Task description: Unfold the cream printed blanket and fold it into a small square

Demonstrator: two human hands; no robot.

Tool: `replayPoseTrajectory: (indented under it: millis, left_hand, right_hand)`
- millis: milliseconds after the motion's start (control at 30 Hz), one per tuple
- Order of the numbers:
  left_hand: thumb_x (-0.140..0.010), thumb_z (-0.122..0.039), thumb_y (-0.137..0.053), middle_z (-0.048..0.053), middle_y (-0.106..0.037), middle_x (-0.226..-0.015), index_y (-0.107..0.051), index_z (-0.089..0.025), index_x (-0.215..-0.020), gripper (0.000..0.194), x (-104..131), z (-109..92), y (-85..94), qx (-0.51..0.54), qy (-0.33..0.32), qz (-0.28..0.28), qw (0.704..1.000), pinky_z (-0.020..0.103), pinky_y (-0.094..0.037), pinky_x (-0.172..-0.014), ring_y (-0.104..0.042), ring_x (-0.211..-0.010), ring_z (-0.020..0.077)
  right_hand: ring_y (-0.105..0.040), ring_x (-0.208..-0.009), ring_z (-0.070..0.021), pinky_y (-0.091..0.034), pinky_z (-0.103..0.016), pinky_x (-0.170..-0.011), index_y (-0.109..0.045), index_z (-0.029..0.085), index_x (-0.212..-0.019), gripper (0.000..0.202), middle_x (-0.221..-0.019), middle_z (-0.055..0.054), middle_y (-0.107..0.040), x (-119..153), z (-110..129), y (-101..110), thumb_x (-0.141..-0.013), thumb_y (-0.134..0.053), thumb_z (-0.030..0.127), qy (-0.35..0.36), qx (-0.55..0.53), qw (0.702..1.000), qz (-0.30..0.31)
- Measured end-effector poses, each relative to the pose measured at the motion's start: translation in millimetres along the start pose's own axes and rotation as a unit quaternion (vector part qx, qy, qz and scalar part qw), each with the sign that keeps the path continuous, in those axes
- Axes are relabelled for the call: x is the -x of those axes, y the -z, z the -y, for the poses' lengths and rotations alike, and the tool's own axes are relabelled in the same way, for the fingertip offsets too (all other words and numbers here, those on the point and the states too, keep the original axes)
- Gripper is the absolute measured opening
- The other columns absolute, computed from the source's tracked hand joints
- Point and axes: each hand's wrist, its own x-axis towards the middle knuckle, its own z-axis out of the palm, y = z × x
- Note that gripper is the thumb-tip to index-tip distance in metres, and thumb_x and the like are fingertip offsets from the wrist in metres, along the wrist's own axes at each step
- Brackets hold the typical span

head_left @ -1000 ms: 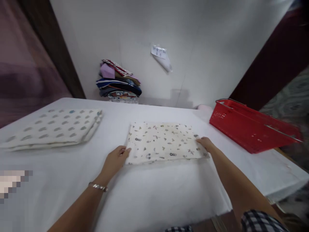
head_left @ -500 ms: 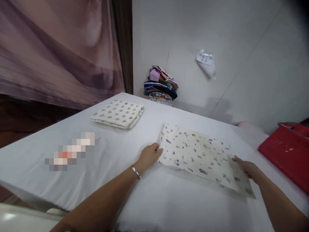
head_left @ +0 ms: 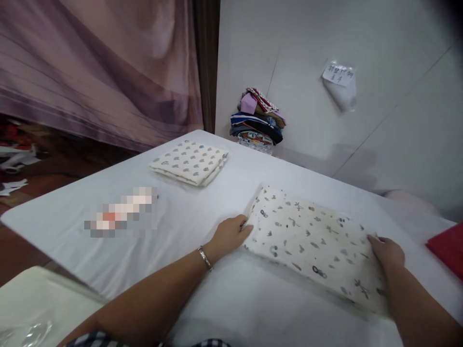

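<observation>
Pale wall and a pinkish curtain stand behind a white-covered surface, on which the printed cloth lies folded in a flat rectangle, between the fingers of both hands. The left hand has its fingers closed on the left edge of this cloth, with the thumb on the upper side. The right hand holds the opposite edge, its thumb also on top; the other fingers of this hand are mostly hidden, so I cannot tell exactly how they are placed. A silver bracelet is on the left wrist, behind the fingers. Farther away than the left fingers, and to their left, rests a second folded cloth with grey motifs. Nearer to those fingers, also on their left side, is a pixelated patch, whose content I cannot tell. Beyond the left fingers, close to the wall, there is a pile of coloured fabrics. To the right of the right fingers, well apart from them, a red object is cut by the picture edge.
</observation>
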Motion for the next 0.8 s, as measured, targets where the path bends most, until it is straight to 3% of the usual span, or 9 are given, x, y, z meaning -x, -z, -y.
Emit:
replayPoseTrajectory:
  millis: [100,167,233,333,467,533,600,667,800]
  left_hand:
    - [-0.088,-0.045,-0.038,0.001,-0.061,-0.070,-0.058,-0.020,-0.084,0.032,0.6,0.1,-0.6,0.008,-0.014,-0.003,1.000,0.028,-0.031,-0.059,-0.054,-0.063,0.0158]
    - [-0.091,-0.042,-0.033,0.002,-0.063,-0.074,-0.060,-0.021,-0.084,0.034,1.2,0.5,-1.8,0.010,-0.026,-0.008,1.000,0.028,-0.032,-0.060,-0.055,-0.066,0.0165]
    - [-0.093,-0.037,-0.030,0.002,-0.063,-0.074,-0.060,-0.021,-0.080,0.037,2.3,0.4,-3.0,0.003,-0.037,-0.008,0.999,0.028,-0.032,-0.060,-0.055,-0.066,0.0168]
    - [-0.092,-0.031,-0.030,0.003,-0.063,-0.071,-0.059,-0.021,-0.074,0.035,3.8,-0.6,-4.1,-0.024,-0.047,-0.004,0.999,0.027,-0.032,-0.059,-0.055,-0.064,0.0171]
    - [-0.091,-0.030,-0.033,0.004,-0.066,-0.080,-0.062,-0.021,-0.082,0.031,3.6,0.3,-5.4,-0.016,-0.045,-0.014,0.999,0.027,-0.034,-0.060,-0.058,-0.070,0.0186]
    - [-0.090,-0.031,-0.034,0.004,-0.067,-0.083,-0.063,-0.022,-0.088,0.031,2.4,2.5,-6.2,0.003,-0.041,-0.021,0.999,0.027,-0.036,-0.062,-0.059,-0.074,0.0191]
    - [-0.089,-0.032,-0.037,0.004,-0.068,-0.085,-0.064,-0.022,-0.092,0.030,0.5,5.5,-6.6,0.031,-0.034,-0.022,0.999,0.027,-0.037,-0.064,-0.059,-0.077,0.0189]
    - [-0.088,-0.033,-0.039,0.004,-0.069,-0.087,-0.065,-0.021,-0.094,0.029,-2.4,8.6,-6.2,0.074,-0.021,-0.018,0.997,0.026,-0.039,-0.066,-0.060,-0.078,0.0183]
    - [-0.086,-0.033,-0.042,0.004,-0.069,-0.086,-0.067,-0.019,-0.089,0.029,-11.1,15.3,-4.3,0.154,-0.005,-0.015,0.988,0.024,-0.040,-0.067,-0.060,-0.078,0.0171]
  right_hand:
    - [-0.049,-0.117,-0.0421,-0.047,-0.056,-0.085,-0.052,0.017,-0.129,0.063,-0.123,-0.026,-0.054,12.0,7.9,4.9,-0.077,-0.047,0.052,-0.052,0.034,0.998,-0.011]
    - [-0.048,-0.118,-0.0423,-0.047,-0.057,-0.083,-0.045,0.017,-0.134,0.068,-0.127,-0.027,-0.050,22.6,22.1,9.3,-0.077,-0.046,0.054,-0.041,0.063,0.997,-0.025]
    - [-0.044,-0.122,-0.0395,-0.043,-0.053,-0.091,-0.042,0.014,-0.136,0.067,-0.132,-0.027,-0.046,38.3,44.7,9.8,-0.082,-0.041,0.053,0.032,0.079,0.995,-0.056]
    - [-0.041,-0.126,-0.0306,-0.032,-0.043,-0.105,-0.046,0.009,-0.131,0.058,-0.135,-0.020,-0.046,76.6,91.8,-4.0,-0.087,-0.036,0.045,0.208,0.036,0.974,-0.075]
    - [-0.031,-0.135,-0.0232,-0.025,-0.039,-0.110,-0.046,0.016,-0.133,0.052,-0.145,-0.011,-0.038,141.7,153.3,-40.7,-0.090,-0.035,0.044,0.391,0.007,0.920,0.002]
    - [-0.024,-0.138,-0.0240,-0.020,-0.045,-0.112,-0.044,0.020,-0.135,0.052,-0.148,-0.008,-0.033,165.8,172.2,-54.6,-0.091,-0.036,0.045,0.430,0.038,0.900,0.066]
    - [-0.021,-0.139,-0.0258,-0.017,-0.051,-0.111,-0.043,0.022,-0.136,0.051,-0.150,-0.008,-0.030,180.5,182.0,-59.9,-0.092,-0.036,0.045,0.420,0.061,0.898,0.112]
    - [-0.019,-0.139,-0.0273,-0.016,-0.053,-0.110,-0.046,0.021,-0.134,0.050,-0.150,-0.009,-0.029,191.1,185.4,-57.6,-0.091,-0.037,0.045,0.402,0.052,0.907,0.110]
    - [-0.034,-0.133,-0.0233,-0.026,-0.043,-0.110,-0.056,0.020,-0.125,0.047,-0.140,-0.009,-0.045,227.5,185.3,-47.4,-0.092,-0.036,0.047,0.455,-0.075,0.885,0.069]
